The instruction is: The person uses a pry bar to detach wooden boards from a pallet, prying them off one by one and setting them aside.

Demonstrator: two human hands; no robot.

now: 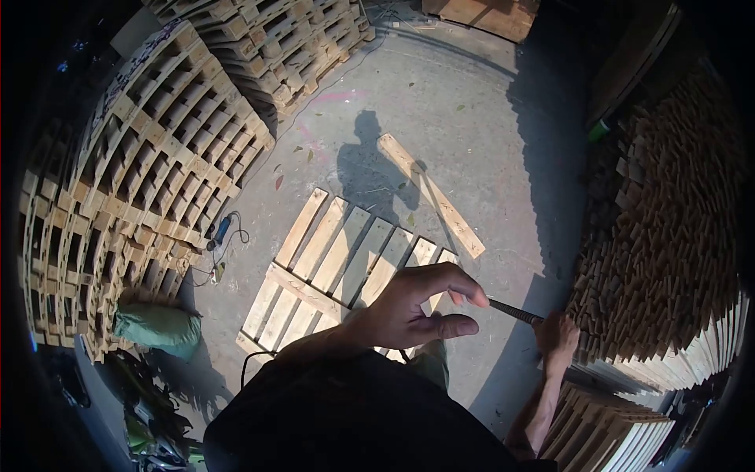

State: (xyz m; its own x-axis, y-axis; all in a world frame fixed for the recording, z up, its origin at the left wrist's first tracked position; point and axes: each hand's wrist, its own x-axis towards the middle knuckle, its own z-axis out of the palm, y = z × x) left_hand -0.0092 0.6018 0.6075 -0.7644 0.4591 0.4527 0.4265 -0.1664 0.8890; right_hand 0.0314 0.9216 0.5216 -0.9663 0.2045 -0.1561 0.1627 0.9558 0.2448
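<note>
My left hand [417, 308] is raised in the middle of the view, index finger and thumb pinched at the near end of a thin dark ribbed rod [515, 311]. The rod runs right and slightly down to my right hand [558, 337]. That hand is lower, in shadow, at the foot of a tall stack of short wooden boards [668, 236]. Its grip is not visible. Below my left hand a wooden pallet [330, 267] lies flat on the concrete floor.
Two loose planks [432, 197] lie crossed beyond the pallet. Stacked pallets [149, 157] fill the left side and the back. A green sack [157, 326] and a blue power tool with cable [222, 232] lie at their foot. More boards [621, 425] are stacked at lower right.
</note>
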